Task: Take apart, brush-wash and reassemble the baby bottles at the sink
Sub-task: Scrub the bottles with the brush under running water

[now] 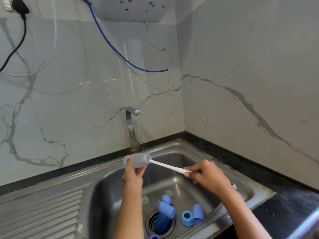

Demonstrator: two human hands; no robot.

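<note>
Clear plastic is what the baby bottle (137, 160) is made of, and you can see through it. It lies on its side above the steel sink (172, 149), under a thin stream of water (140, 133) from the shiny metal tap (131, 125). The left hand (133, 175) has its grip closed round the bottle's bottom end, with the fingers under it and the thumb on top. The bottle's open mouth points to the right. A white bottle brush (170, 166) pokes into that mouth, and its bristly head is just inside. The right hand (207, 176) pinches the far end of the brush's long straight handle, well away from the bottle.

Down in the sink lie blue plastic parts: a round blue ring (187, 218), a smooth blue cap (198, 214) beside it, and another blue piece (166, 207) near the drain (151, 223). The worktop (284, 204) is dark and speckled. The wall (86, 100) is pale marble with grey veins.
</note>
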